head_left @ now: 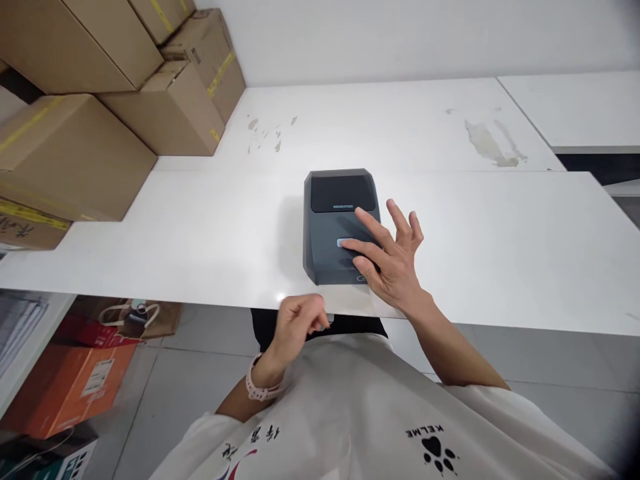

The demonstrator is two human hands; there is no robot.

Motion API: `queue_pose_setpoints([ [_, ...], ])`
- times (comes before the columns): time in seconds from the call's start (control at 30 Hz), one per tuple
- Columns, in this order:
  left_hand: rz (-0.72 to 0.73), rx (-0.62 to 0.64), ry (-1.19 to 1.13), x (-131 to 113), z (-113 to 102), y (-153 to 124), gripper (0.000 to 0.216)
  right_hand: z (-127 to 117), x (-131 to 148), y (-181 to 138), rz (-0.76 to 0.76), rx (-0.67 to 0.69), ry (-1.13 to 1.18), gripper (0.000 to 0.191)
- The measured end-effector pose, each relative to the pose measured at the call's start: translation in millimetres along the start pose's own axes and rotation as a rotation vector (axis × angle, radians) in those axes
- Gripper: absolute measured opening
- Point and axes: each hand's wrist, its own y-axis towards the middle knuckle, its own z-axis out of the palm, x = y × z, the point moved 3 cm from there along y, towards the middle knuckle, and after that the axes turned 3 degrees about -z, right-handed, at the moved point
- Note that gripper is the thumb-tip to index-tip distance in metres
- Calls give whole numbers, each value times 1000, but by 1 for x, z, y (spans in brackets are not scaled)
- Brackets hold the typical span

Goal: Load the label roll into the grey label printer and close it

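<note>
A dark grey device that looks like a label printer [325, 233] sits on the white table, with a black panel on top and small lettering. My right hand [395, 260] is over its right side, fingers spread. Its index fingertip touches the light blue button [344, 243] in the middle of the device. Close to the table's front edge is my left hand [299, 321], its fingers curled in. A small pale patch shows by its fingertips, and whether the hand holds it I cannot tell. A pink band [260, 383] circles the left wrist.
Several cardboard boxes [165, 110] are stacked on the left of the white table [225, 233]. A white wall [400, 40] stands behind. Below the table on the left are an orange box [75, 387] and a paper bag [165, 319] on the tiled floor.
</note>
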Motion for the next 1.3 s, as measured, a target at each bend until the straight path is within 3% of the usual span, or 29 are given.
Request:
queue_pose_setpoints([
  [0.07,178,-320,49,-7,-15,5,49,-2,1,1,-5,49,-15,32],
  [0.13,308,-507,139,-12,-20,12,36,1,1,-4,2,46,28,32],
  [0.2,357,-462,226,-12,-14,22,39,10,0,-17,33,-42,97,38],
  [0.3,362,-271,279,-2,2,27,60,30,-2,-42,127,-215,214,58],
  [0.47,440,-231,250,0,11,18,62,40,3,-59,265,-244,319,67],
  [0.6,572,-205,224,-29,1,33,61,13,3,-33,233,-210,343,71],
  [0.7,660,-222,230,-58,-17,69,60,-12,0,12,136,-263,163,73],
  [0.8,560,-193,338,-70,-37,117,72,-28,-9,73,68,-372,63,69],
  [0.9,336,4,340,-60,-46,154,95,-32,-32,134,44,-424,69,67],
  [1.03,164,117,250,-39,-45,169,102,-29,-66,190,35,-349,103,70],
  [1.1,146,73,281,-36,-45,167,100,-30,-69,198,25,-326,113,71],
  [1.23,107,-35,473,-40,-47,154,91,-39,-44,172,-60,-498,9,58],
  [1.3,101,-13,527,-44,-45,149,83,-33,-30,154,-147,-385,-49,45],
])
